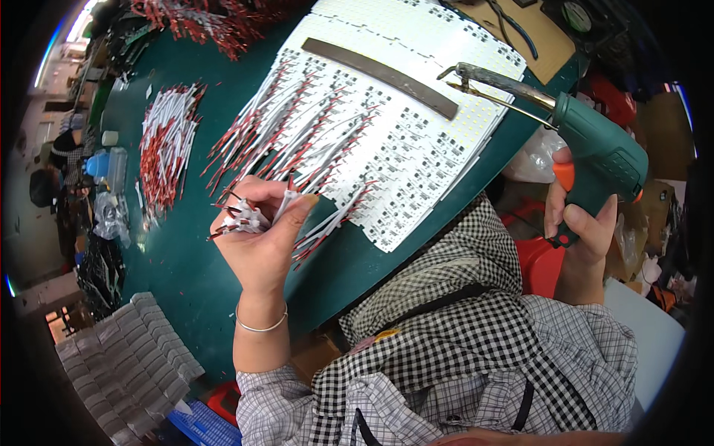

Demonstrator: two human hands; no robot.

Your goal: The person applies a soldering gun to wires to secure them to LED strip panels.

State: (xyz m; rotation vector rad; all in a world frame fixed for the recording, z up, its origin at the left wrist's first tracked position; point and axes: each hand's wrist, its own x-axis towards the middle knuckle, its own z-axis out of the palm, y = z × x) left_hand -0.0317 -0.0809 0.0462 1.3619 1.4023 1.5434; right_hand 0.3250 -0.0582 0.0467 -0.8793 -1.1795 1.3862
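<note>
Left hand [258, 251] clamped on wires [247, 218], nine o'clock; right hand [590, 231] gripping iron [604, 146], three o'clock. Wire should sit flat on board [413, 167] first.

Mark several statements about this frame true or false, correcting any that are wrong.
1. The right hand holds a green pistol-shaped tool. True.
2. The left hand is empty. False: it holds a bunch of wires.
3. A brown strip lies across the white circuit boards. True.
4. A separate wire pile lies right of the boards. False: it lies left of them.
5. A bracelet circles the left wrist. True.
</note>
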